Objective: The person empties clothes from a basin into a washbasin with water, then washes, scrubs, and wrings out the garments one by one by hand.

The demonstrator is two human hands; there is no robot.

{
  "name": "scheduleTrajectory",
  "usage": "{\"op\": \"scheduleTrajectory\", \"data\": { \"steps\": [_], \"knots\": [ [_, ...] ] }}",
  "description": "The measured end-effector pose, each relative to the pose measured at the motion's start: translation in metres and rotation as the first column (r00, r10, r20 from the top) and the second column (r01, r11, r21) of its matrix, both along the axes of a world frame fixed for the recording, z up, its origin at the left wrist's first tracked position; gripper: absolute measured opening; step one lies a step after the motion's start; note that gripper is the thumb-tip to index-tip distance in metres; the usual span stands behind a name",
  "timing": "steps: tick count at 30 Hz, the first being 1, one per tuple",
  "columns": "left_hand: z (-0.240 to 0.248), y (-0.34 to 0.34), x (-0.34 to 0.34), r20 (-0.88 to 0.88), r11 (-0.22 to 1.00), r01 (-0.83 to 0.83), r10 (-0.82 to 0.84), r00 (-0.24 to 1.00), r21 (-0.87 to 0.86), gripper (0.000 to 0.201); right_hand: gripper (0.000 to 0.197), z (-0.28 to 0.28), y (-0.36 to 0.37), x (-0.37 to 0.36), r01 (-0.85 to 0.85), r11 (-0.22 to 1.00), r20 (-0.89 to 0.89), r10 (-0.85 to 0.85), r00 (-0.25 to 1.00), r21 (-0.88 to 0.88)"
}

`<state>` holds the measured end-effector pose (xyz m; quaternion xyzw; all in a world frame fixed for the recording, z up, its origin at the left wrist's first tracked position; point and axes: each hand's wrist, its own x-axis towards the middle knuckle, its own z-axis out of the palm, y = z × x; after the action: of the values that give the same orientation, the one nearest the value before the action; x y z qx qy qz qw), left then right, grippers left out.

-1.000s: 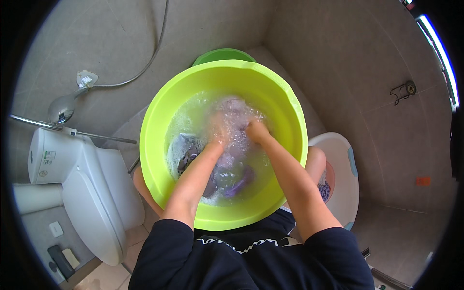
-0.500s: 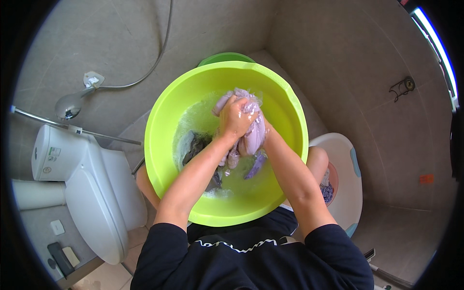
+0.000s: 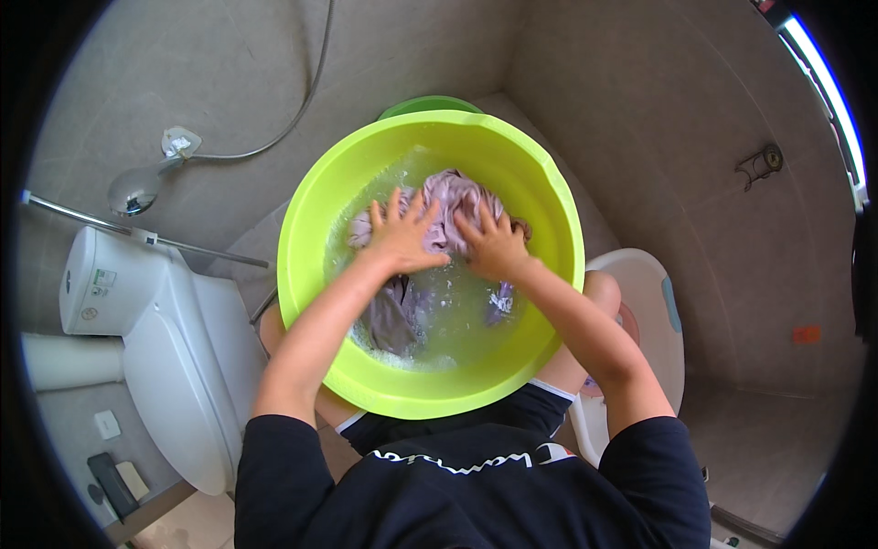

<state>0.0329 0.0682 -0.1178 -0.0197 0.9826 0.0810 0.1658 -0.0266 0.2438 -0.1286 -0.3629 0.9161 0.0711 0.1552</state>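
Inside a large lime-green basin (image 3: 302, 302) of soapy water lies a bunched, wet mauve garment (image 3: 457, 197). My left hand (image 3: 402, 240) rests against its left part with the fingers spread. On its right part lies my right hand (image 3: 497, 245), fingers also apart, palm down. Neither hand grips the cloth. A grey-brown cloth (image 3: 393, 320) floats half under water below my left forearm. Nearer my right wrist, a small purple item (image 3: 500, 302) with suds sits in the water; its kind I cannot make out.
To the left stands a white toilet (image 3: 183, 393), with a metal rail (image 3: 87, 218) and a shower head (image 3: 135, 189) above it. A white tub (image 3: 654, 320) is at the right, partly behind my leg. A green rim (image 3: 430, 103) shows behind the basin.
Both hands have let go of the bunched mauve garment and spread apart over it. The garment has dropped into the water and opened out wider. The basin has shifted slightly.
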Motion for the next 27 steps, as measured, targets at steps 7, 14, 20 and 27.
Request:
{"op": "scheduleTrajectory", "data": {
  "steps": [7, 14, 20, 27],
  "knots": [
    [-0.116, 0.016, -0.009, -0.011, 0.984, 0.038, -0.041, 0.999, -0.173, 0.086, 0.049, -0.06, -0.009, -0.013, -0.115, 0.954, 0.105, 0.089, 0.99, 0.275],
    [-0.066, 0.016, -0.031, -0.364, 0.885, -0.273, 0.413, 0.834, 0.378, 0.072, 0.036, -0.083, -0.002, -0.05, 0.506, 0.732, 0.455, -0.296, 0.84, -0.456],
    [-0.042, 0.038, -0.035, -0.338, 0.704, -0.121, 0.475, 0.813, 0.699, 0.068, 0.04, -0.032, -0.013, -0.054, 0.977, 0.035, 0.869, 0.451, -0.205, 0.212],
    [-0.009, 0.059, -0.035, -0.616, 0.805, -0.017, 0.468, 0.634, 0.594, 0.05, 0.04, -0.027, -0.03, -0.051, 0.999, 0.024, 0.892, 0.45, -0.054, 0.048]
  ]
}}
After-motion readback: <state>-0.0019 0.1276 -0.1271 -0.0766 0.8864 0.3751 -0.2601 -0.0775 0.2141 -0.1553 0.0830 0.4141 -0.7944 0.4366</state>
